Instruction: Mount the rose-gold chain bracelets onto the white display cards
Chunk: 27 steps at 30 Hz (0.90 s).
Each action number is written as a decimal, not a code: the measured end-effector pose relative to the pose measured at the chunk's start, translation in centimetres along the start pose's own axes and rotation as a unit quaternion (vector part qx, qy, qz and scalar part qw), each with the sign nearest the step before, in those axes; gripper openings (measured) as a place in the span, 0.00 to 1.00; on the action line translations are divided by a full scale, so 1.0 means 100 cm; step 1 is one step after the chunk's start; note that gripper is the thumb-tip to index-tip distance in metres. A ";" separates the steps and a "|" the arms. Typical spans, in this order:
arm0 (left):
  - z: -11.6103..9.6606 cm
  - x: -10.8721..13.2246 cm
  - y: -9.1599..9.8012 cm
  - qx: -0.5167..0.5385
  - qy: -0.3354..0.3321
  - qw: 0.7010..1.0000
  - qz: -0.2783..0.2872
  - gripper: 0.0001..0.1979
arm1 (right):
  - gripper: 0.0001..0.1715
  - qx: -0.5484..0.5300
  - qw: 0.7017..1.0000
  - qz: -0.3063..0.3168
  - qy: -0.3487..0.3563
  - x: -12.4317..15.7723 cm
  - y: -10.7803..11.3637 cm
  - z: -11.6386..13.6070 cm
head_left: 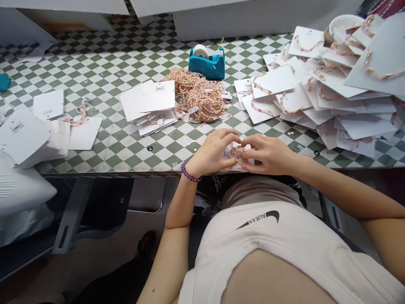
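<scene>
Your fingers curl inward and close from both sides on a small white backing card, with a pink-and-gold chain bracelet caught between the fingertips.

The green-and-white checkered tabletop spreads out ahead of you. A fanned pile of carded bracelets covers its far right, with a white ceramic bowl at the pile's far corner. Straight ahead lies a tangled heap of loose tagged bracelets, with a stack of white cards just to its left and a teal tape dispenser behind it. Further left, a loose card lies with another bracelet partly on it.

The backing card sits at the table's near edge, directly in front of your body and between your hands. Your left hand, wearing a purple bead bracelet, closes in from the left and is nearer the barcode label on the card. Your right hand closes in from the right and is nearer the chain. Your fingers hide too much of the card to tell its long axis, and the chain's run is hidden too.
</scene>
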<state>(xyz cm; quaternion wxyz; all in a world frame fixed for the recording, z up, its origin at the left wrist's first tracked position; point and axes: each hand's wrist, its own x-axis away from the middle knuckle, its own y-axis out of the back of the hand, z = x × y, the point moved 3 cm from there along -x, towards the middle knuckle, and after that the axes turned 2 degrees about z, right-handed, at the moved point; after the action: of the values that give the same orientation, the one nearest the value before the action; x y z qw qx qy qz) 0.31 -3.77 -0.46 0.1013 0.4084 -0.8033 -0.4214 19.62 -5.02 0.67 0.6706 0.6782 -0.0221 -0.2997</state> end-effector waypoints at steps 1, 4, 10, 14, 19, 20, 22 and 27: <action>0.000 0.000 0.001 0.000 -0.005 1.000 -0.001 0.15 | 0.11 0.001 1.000 -0.011 0.002 0.000 -0.001 0.001; -0.003 0.001 0.003 -0.001 -0.017 1.000 0.010 0.12 | 0.09 -0.004 1.000 -0.016 0.002 0.001 -0.003 0.001; -0.006 0.001 0.001 -0.024 -0.008 0.999 0.022 0.09 | 0.08 -0.008 1.000 0.003 0.006 0.004 -0.007 -0.003; -0.004 0.000 -0.001 -0.023 -0.008 1.000 0.003 0.11 | 0.09 0.003 1.000 0.017 0.006 0.006 -0.009 -0.004; -0.003 0.000 -0.001 -0.005 -0.010 1.000 -0.011 0.12 | 0.09 0.037 0.999 0.008 0.010 0.007 -0.008 -0.003; -0.003 0.000 -0.001 -0.004 -0.012 1.000 -0.010 0.12 | 0.09 0.041 0.999 0.003 0.015 0.006 -0.008 -0.003; -0.003 0.000 -0.001 -0.003 -0.012 1.000 -0.008 0.11 | 0.10 0.041 0.999 -0.007 0.027 0.006 -0.006 -0.002; -0.002 0.000 -0.001 0.008 0.005 1.000 -0.005 0.13 | 0.12 0.022 0.999 -0.009 0.039 0.006 -0.006 -0.004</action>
<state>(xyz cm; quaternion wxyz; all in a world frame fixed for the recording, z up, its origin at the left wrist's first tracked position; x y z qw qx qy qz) 0.47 -3.93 -0.40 0.0996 0.4155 -0.8041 -0.4133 20.07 -4.83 -0.18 0.6532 0.7043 0.0035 -0.2779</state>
